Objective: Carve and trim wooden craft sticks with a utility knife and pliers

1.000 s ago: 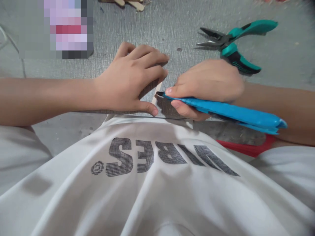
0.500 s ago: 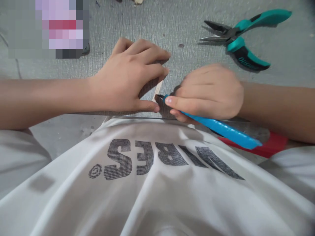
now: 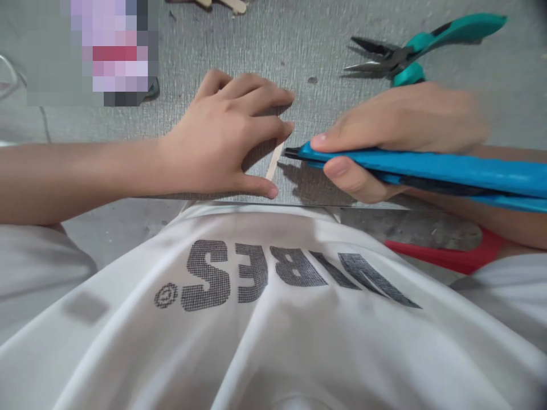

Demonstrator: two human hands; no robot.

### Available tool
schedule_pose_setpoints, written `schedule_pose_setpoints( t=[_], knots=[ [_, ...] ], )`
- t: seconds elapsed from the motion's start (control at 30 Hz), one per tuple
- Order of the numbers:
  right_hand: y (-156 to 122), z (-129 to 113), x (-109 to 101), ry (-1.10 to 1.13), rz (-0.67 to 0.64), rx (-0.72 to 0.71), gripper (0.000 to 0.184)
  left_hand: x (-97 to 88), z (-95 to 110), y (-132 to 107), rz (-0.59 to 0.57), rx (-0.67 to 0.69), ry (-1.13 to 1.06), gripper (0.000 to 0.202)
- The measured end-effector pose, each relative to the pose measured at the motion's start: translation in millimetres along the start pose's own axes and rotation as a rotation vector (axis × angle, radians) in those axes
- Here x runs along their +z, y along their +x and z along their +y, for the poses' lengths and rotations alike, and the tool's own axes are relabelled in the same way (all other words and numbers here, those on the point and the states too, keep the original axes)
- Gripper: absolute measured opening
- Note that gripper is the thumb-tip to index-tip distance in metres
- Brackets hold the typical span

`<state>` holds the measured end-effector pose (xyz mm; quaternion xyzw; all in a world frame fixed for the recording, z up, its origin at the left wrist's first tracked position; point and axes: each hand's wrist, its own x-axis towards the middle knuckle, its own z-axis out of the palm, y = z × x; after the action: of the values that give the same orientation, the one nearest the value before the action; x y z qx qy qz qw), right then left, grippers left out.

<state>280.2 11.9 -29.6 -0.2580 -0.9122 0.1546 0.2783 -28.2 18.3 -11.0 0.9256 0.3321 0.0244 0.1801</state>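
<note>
Grey, streak-textured bench (image 3: 307, 34) before me; my left hand (image 3: 231, 131) pins pale stick (image 3: 273, 164) on it, thumb and forefinger; my right hand (image 3: 405, 119) grips blue tool (image 3: 448, 165); open pliers (image 3: 401, 58) beyond; speckled grey floor (image 3: 115, 221) below.

left grip (image 3: 239, 122): spread, touching 1 pale stick (image 3: 274, 163); right grip (image 3: 397, 122): around blue tool (image 3: 453, 167), tip near stick; pliers (image 3: 399, 57): jaws apart
</note>
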Motion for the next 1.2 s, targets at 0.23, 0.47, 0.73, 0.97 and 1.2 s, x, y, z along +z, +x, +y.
schedule_pose_setpoints(
  t=[0.23,0.47,0.73,0.97,1.2],
  knots=[
    [8.4,3.7,10.6,-0.112,0.137,-0.287,0.016,5.8,-7.0,-2.2,0.020,0.029,0.038,0.083],
    [6.8,3.0,5.3,-0.064,0.052,-0.243,0.021,11.1,-11.3,-3.3,0.065,0.062,-0.039,0.085],
    [4.7,5.4,8.8,-0.060,-0.031,-0.038,0.044,2.0,0.0,-0.9,-0.013,-0.036,-0.063,0.087],
    [4.6,6.8,7.3,0.036,-0.069,-0.055,0.037,3.6,-1.1,-1.7,0.004,-0.024,-0.064,0.087],
    [27.6,5.9,1.6,-0.030,-0.049,-0.340,0.029,7.2,-3.9,-4.7,0.050,0.026,0.037,0.084]
  ],
)
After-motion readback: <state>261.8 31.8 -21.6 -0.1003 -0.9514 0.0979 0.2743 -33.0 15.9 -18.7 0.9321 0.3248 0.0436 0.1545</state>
